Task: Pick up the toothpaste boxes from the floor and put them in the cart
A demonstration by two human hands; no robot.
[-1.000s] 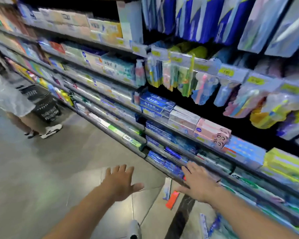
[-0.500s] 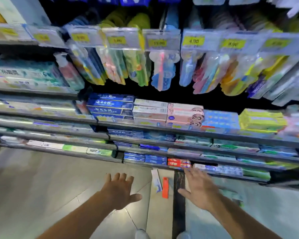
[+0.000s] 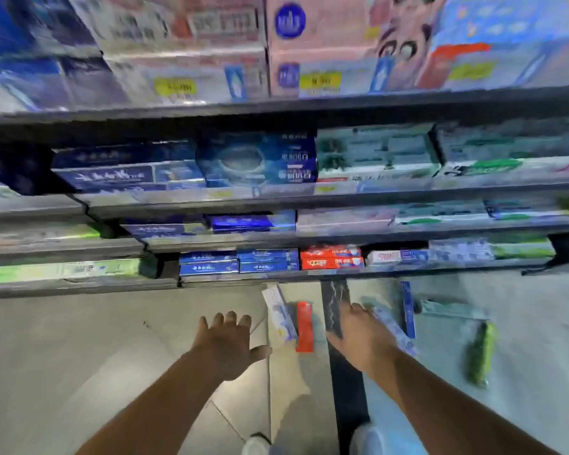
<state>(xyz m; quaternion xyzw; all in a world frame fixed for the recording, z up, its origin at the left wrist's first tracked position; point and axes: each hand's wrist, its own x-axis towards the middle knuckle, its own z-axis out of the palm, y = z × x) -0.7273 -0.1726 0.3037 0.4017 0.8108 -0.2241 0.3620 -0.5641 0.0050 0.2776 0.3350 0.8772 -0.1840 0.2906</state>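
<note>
Both hands reach down toward a tiled shop floor where toothpaste boxes lie scattered in front of a stocked shelf unit, the bottom shelf serving as the marker for everything below. On the person's left, the left hand hovers palm down with fingers spread and thumb out, holding nothing, a little way out from the shelf's front edge. The right hand stretches over a dark floor strip that runs straight out from the shelf; its fingers are extended over or against a pale blue box lying slantwise beside it (motion blur hides whether they touch it, and no grip can be made out). Between the two hands, close to the shelf edge, a white-and-blue box lies at an angle, and a red box lies just beside it, pointing away from the shelf. Farther to the right of the strip, a dark blue box lies lengthwise out from the shelf, near the pale blue one. Beyond it a teal box lies roughly parallel to the shelf, and a green box lies farther out on the floor, apart from the rest. Rows of blue, red and white cartons fill the bottom shelf itself. White shoes show at the lower edge. No cart appears in view.
</note>
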